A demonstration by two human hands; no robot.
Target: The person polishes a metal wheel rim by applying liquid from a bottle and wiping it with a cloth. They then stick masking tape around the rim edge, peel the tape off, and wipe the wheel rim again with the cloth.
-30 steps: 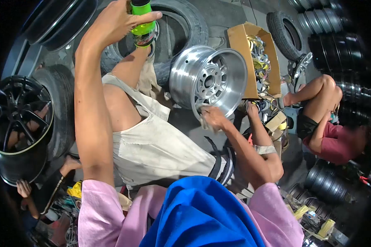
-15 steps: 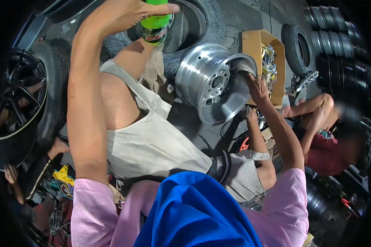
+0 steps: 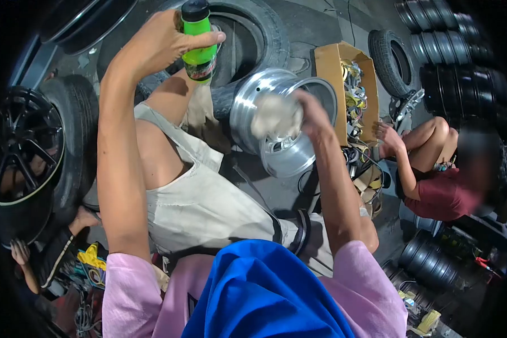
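My left hand (image 3: 162, 44) is raised at the upper left, fingers wrapped around a bright green bottle (image 3: 199, 38) with a black cap and a dark label. The bottle tilts slightly. Between my legs and a cardboard box lies a shiny silver wheel rim (image 3: 241, 107), its open side turned to the right. My right hand (image 3: 314, 115) grips a pale cloth (image 3: 276, 116), blurred by motion, in front of the rim. Whether the cloth touches the metal I cannot tell. Part of the rim's hub is hidden behind the cloth.
The cardboard box (image 3: 331, 73) of wheel weights or scraps stands right of the rim. Tires (image 3: 390, 62) lie around, one behind the bottle. Stacked dark rims (image 3: 462, 90) fill the upper right. A person in a maroon shirt (image 3: 445, 194) sits at right; a black-spoked wheel (image 3: 28, 141) stands left.
My right hand with the cloth has moved left from inside the rim's edge to in front of its hub. My left hand has lowered the bottle, bringing its cap into view.
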